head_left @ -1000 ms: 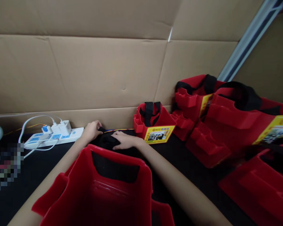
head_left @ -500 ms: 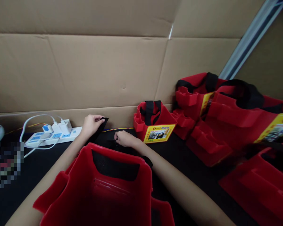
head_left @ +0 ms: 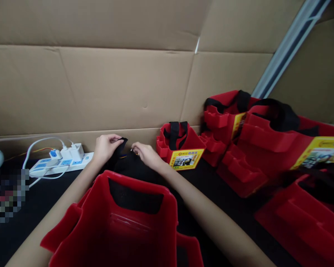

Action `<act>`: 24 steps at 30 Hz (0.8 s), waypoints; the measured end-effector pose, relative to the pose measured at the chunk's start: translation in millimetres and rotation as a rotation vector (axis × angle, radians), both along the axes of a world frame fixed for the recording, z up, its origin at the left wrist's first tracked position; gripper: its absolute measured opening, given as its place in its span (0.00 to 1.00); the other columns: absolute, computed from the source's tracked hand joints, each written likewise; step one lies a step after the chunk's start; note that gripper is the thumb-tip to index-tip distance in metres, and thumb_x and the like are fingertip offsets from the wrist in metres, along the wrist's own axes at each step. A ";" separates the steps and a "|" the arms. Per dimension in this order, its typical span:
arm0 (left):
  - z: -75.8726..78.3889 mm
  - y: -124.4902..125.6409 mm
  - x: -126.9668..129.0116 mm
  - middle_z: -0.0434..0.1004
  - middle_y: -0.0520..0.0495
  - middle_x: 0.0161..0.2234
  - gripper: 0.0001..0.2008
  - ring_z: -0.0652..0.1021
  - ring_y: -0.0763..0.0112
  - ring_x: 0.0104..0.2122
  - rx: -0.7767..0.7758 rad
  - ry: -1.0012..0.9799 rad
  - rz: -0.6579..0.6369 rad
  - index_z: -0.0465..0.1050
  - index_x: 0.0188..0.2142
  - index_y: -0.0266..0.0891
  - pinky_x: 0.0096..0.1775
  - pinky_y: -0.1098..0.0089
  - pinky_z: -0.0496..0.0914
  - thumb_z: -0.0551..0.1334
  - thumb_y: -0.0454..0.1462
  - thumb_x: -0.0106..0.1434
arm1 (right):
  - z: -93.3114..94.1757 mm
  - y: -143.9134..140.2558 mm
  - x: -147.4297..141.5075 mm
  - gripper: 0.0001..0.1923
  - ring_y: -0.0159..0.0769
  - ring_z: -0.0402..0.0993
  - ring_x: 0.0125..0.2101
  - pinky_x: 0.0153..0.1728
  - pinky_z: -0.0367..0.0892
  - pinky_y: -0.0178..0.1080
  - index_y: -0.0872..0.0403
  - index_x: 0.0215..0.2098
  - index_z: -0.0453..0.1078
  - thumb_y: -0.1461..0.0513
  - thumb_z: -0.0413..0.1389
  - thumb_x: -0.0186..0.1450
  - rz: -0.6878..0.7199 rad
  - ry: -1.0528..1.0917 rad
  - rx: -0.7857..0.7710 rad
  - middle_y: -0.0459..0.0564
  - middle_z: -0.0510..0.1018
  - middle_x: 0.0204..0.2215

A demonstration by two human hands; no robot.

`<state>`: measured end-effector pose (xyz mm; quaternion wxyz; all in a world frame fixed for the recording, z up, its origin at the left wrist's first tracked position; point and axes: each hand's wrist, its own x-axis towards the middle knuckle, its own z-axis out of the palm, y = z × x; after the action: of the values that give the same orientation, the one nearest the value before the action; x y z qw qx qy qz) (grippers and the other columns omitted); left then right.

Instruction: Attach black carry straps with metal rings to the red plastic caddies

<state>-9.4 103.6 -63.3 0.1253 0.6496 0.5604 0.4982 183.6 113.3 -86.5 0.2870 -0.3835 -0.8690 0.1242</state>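
My left hand (head_left: pixel 105 147) pinches the end of the black strap (head_left: pixel 121 144), lifted off the dark table (head_left: pixel 219 193) since a second ago; my right hand (head_left: pixel 144 154), at its three o'clock, has risen and closed on a small ring, I judge, beside the strap, at twelve o'clock of the red carrier (head_left: pixel 122 226).

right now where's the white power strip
In the head view the white power strip lies far left on the black table, against the cardboard wall, just left of the left hand.
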 end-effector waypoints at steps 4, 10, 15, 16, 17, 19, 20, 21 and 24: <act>16.3 -14.4 3.8 0.80 0.45 0.36 0.11 0.78 0.65 0.35 0.084 -0.040 -0.007 0.76 0.36 0.37 0.40 0.68 0.71 0.62 0.39 0.55 | 29.8 -3.5 7.9 0.13 0.30 0.71 0.40 0.42 0.66 0.35 0.55 0.46 0.64 0.61 0.42 0.68 0.045 0.277 0.086 0.51 0.74 0.43; 34.4 -47.9 17.2 0.79 0.48 0.31 0.08 0.78 0.69 0.32 0.177 -0.014 -0.055 0.74 0.34 0.38 0.36 0.73 0.70 0.64 0.37 0.53 | 49.1 -19.4 4.2 0.10 0.30 0.71 0.43 0.40 0.68 0.34 0.54 0.44 0.60 0.61 0.42 0.68 0.127 0.536 0.113 0.52 0.74 0.44; 38.4 -58.9 23.5 0.79 0.50 0.28 0.07 0.75 0.71 0.27 0.237 0.061 -0.098 0.76 0.32 0.39 0.31 0.73 0.67 0.62 0.38 0.55 | 49.1 -28.0 -1.2 0.07 0.30 0.70 0.39 0.35 0.68 0.32 0.54 0.38 0.65 0.62 0.48 0.64 0.143 0.610 0.129 0.50 0.71 0.41; 38.1 -58.4 23.7 0.79 0.50 0.28 0.07 0.75 0.71 0.26 0.237 0.056 -0.107 0.77 0.32 0.39 0.30 0.73 0.66 0.63 0.38 0.55 | 48.3 -28.7 -2.0 0.06 0.30 0.70 0.38 0.33 0.68 0.32 0.54 0.38 0.65 0.63 0.48 0.63 0.140 0.618 0.131 0.50 0.71 0.40; 37.4 -57.4 23.6 0.79 0.50 0.27 0.07 0.74 0.71 0.26 0.237 0.050 -0.112 0.77 0.32 0.38 0.30 0.72 0.66 0.63 0.38 0.54 | 47.4 -29.0 -2.9 0.07 0.30 0.69 0.38 0.32 0.67 0.31 0.54 0.39 0.64 0.64 0.49 0.62 0.136 0.627 0.131 0.50 0.70 0.39; 35.6 -54.8 23.5 0.79 0.50 0.27 0.07 0.75 0.71 0.26 0.234 0.030 -0.125 0.77 0.32 0.38 0.30 0.72 0.66 0.63 0.39 0.54 | 45.2 -29.1 -4.9 0.08 0.30 0.69 0.38 0.29 0.66 0.30 0.54 0.39 0.62 0.65 0.49 0.61 0.133 0.644 0.124 0.49 0.69 0.37; 34.3 -53.3 23.8 0.79 0.49 0.27 0.08 0.75 0.70 0.26 0.229 0.018 -0.142 0.76 0.32 0.38 0.30 0.72 0.67 0.64 0.39 0.53 | 44.0 -28.9 -6.0 0.07 0.30 0.69 0.37 0.27 0.65 0.29 0.54 0.39 0.61 0.65 0.48 0.60 0.132 0.652 0.118 0.48 0.69 0.35; 33.0 -52.0 24.4 0.79 0.49 0.27 0.08 0.76 0.70 0.27 0.223 0.003 -0.170 0.76 0.31 0.38 0.31 0.71 0.68 0.64 0.39 0.53 | 42.9 -28.7 -7.1 0.06 0.30 0.69 0.36 0.26 0.64 0.29 0.54 0.37 0.60 0.65 0.48 0.60 0.130 0.658 0.112 0.48 0.68 0.34; 28.4 -48.6 28.0 0.80 0.46 0.33 0.06 0.78 0.68 0.33 0.197 -0.059 -0.294 0.71 0.28 0.37 0.35 0.70 0.72 0.62 0.39 0.54 | 40.8 -28.8 -9.7 0.04 0.30 0.67 0.33 0.24 0.62 0.28 0.53 0.33 0.58 0.65 0.49 0.59 0.129 0.659 0.094 0.47 0.67 0.32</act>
<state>18.6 54.9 -35.0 0.1488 0.7188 0.4039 0.5460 173.9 84.5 -45.8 0.5614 -0.2531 -0.7567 0.2193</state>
